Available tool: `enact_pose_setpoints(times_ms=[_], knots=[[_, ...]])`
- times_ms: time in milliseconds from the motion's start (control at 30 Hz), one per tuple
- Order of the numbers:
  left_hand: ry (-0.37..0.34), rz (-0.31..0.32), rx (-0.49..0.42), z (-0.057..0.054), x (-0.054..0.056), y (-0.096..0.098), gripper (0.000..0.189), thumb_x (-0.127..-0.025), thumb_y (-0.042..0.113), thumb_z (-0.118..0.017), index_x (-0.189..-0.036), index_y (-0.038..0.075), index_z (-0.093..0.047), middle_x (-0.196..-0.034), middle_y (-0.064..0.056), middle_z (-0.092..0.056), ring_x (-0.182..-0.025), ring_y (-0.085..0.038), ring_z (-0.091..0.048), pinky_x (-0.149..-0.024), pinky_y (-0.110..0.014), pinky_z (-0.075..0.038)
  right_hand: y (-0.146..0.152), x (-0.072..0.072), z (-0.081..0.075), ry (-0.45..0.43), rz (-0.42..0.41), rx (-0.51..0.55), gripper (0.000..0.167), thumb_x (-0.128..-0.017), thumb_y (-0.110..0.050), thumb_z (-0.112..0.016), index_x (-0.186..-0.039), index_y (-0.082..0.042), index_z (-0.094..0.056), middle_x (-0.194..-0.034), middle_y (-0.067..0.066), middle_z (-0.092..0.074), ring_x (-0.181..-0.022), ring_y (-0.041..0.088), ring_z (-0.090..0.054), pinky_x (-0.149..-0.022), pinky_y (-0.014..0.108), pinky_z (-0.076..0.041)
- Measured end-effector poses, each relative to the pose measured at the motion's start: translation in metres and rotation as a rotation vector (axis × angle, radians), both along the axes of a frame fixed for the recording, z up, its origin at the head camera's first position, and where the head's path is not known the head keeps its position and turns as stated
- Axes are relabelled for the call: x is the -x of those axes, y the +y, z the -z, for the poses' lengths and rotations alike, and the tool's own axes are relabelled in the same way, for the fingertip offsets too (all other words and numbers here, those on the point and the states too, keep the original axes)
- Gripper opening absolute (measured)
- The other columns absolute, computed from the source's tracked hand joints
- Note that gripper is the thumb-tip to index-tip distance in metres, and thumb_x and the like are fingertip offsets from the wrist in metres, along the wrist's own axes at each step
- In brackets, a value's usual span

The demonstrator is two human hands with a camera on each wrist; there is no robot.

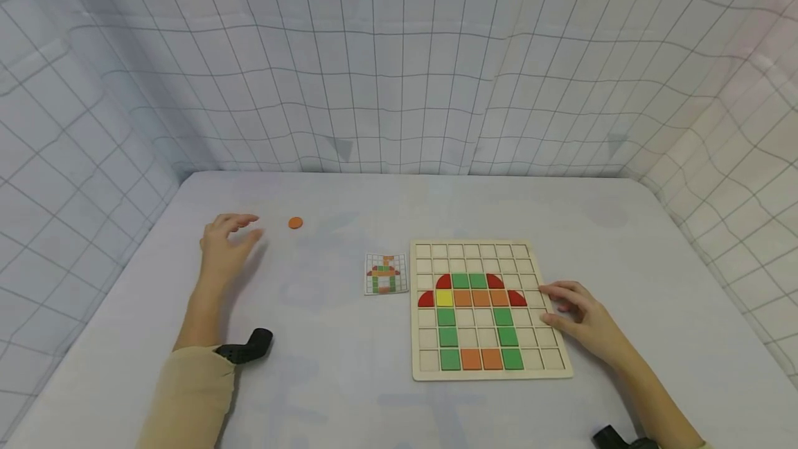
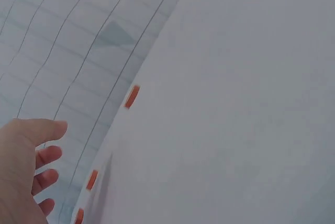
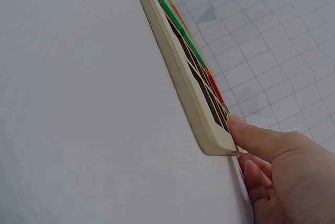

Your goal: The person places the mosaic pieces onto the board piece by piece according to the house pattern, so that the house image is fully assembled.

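Note:
On the left of the table my left hand (image 1: 226, 248) hovers with thumb and fingers apart, holding nothing. An orange disc (image 1: 296, 223) lies just to its right. The left wrist view shows an orange piece (image 2: 132, 97) and two more near the fingers. My right hand (image 1: 586, 321) touches the right rim of a wooden grid board (image 1: 492, 375) with thumb and index fingertips. Green, orange, red and one yellow tile (image 1: 444, 298) form a mushroom-like figure in the board's cells. Close up, the thumb (image 3: 256, 136) rests on the rim; the other fingers are partly hidden.
A small picture card (image 1: 386, 274) with a similar coloured figure lies left of the board. White cloth with a grid pattern (image 1: 399, 68) hangs around the back and sides of the white table (image 1: 337, 393). A black wrist device (image 1: 246, 347) sits on the left arm.

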State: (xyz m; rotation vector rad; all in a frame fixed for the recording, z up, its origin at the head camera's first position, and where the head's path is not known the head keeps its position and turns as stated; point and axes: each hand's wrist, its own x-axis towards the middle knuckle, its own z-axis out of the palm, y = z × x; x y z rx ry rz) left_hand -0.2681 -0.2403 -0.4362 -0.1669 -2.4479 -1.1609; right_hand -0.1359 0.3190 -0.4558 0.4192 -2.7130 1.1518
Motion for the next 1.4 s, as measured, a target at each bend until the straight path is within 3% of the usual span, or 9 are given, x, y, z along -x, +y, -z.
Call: enact_pose_setpoints(times_ms=[233, 367, 467, 733, 933, 1067, 1400], knots=[[-0.018, -0.082, 0.055, 0.011, -0.009, -0.051, 0.027, -0.085, 0.011, -0.063, -0.108, -0.002, -0.061, -0.111, -0.021, -0.05, -0.096, -0.03, -0.038, -0.083, -0.055, -0.017, 0.004, 0.002, 0.004, -0.01, -0.008, 0.029, 0.044, -0.078, -0.011, -0.072, -0.119, -0.008, -0.059, -0.116, 0.003, -0.049, -0.087, 0.004, -0.047, -0.075, 0.009, -0.035], [-0.05, -0.101, 0.091, 0.015, -0.014, -0.069, 0.03, -0.085, 0.016, -0.064, -0.111, 0.0, -0.059, -0.11, -0.018, -0.048, -0.092, -0.024, -0.036, -0.083, -0.056, -0.017, 0.004, 0.001, 0.004, -0.016, -0.006, 0.028, 0.043, -0.078, -0.011, -0.072, -0.119, -0.008, -0.059, -0.116, 0.003, -0.049, -0.087, 0.004, -0.047, -0.075, 0.009, -0.035], [-0.068, -0.097, 0.119, 0.018, -0.017, -0.077, 0.033, -0.086, 0.018, -0.064, -0.113, 0.0, -0.058, -0.109, -0.017, -0.047, -0.092, -0.028, -0.036, -0.083, -0.058, -0.017, 0.004, 0.001, 0.004, -0.015, -0.005, 0.028, 0.044, -0.078, -0.01, -0.072, -0.119, -0.008, -0.059, -0.116, 0.003, -0.049, -0.086, 0.004, -0.047, -0.076, 0.009, -0.035], [-0.096, -0.056, 0.216, 0.02, -0.014, -0.085, 0.036, -0.088, 0.023, -0.06, -0.116, 0.001, -0.055, -0.113, -0.023, -0.046, -0.098, -0.047, -0.035, -0.079, -0.062, -0.017, 0.004, 0.001, 0.003, -0.014, -0.005, 0.032, 0.044, -0.077, -0.01, -0.072, -0.12, -0.008, -0.059, -0.116, 0.003, -0.048, -0.087, 0.005, -0.047, -0.076, 0.009, -0.035], [-0.197, -0.027, 0.268, 0.018, -0.01, -0.088, 0.042, -0.093, 0.032, -0.051, -0.122, 0.002, -0.049, -0.12, -0.027, -0.037, -0.108, -0.055, -0.026, -0.081, -0.064, -0.012, 0.006, 0.002, 0.006, -0.007, -0.003, 0.024, 0.043, -0.078, -0.01, -0.072, -0.119, -0.007, -0.059, -0.115, 0.003, -0.049, -0.086, 0.005, -0.047, -0.075, 0.009, -0.035], [-0.227, -0.031, 0.273, 0.017, -0.009, -0.088, 0.044, -0.093, 0.035, -0.049, -0.121, 0.0, -0.05, -0.122, -0.028, -0.034, -0.11, -0.055, -0.023, -0.082, -0.064, -0.011, 0.006, 0.003, 0.007, -0.006, -0.003, 0.016, 0.042, -0.078, -0.011, -0.072, -0.119, -0.006, -0.059, -0.115, 0.004, -0.049, -0.087, 0.004, -0.048, -0.076, 0.009, -0.036], [-0.192, -0.099, 0.26, 0.018, -0.009, -0.084, 0.041, -0.091, 0.034, -0.055, -0.113, 0.0, -0.056, -0.119, -0.028, -0.039, -0.106, -0.051, -0.03, -0.083, -0.062, -0.014, 0.007, 0.004, 0.008, -0.004, -0.021, 0.045, 0.042, -0.078, -0.008, -0.072, -0.118, -0.004, -0.059, -0.115, 0.005, -0.049, -0.09, 0.002, -0.048, -0.077, 0.008, -0.037]])
